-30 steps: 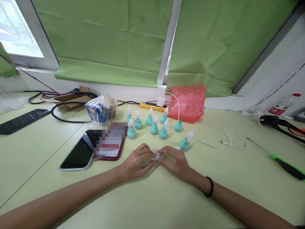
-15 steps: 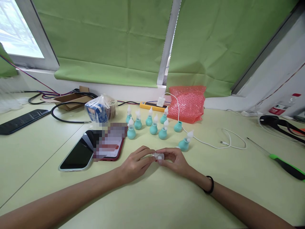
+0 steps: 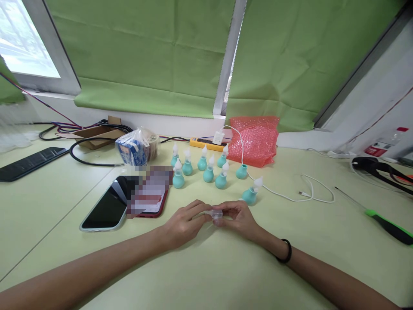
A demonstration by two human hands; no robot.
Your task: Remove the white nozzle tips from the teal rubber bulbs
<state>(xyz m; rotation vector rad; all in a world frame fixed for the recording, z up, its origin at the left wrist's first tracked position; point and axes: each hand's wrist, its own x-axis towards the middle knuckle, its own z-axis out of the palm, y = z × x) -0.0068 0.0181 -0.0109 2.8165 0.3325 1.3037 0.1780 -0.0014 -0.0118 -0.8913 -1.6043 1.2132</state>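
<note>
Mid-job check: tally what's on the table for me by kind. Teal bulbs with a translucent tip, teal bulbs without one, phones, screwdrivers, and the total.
Teal bulbs with a translucent tip: 8
Teal bulb with no tip showing: 1
Phones: 2
Screwdriver: 1
Total: 12

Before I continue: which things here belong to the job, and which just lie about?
Likely in the job: clear plastic piece, held by left hand and right hand; turquoise bulbs.
Seemingly lying about: phones, screwdriver, red bubble wrap, bottle.
</note>
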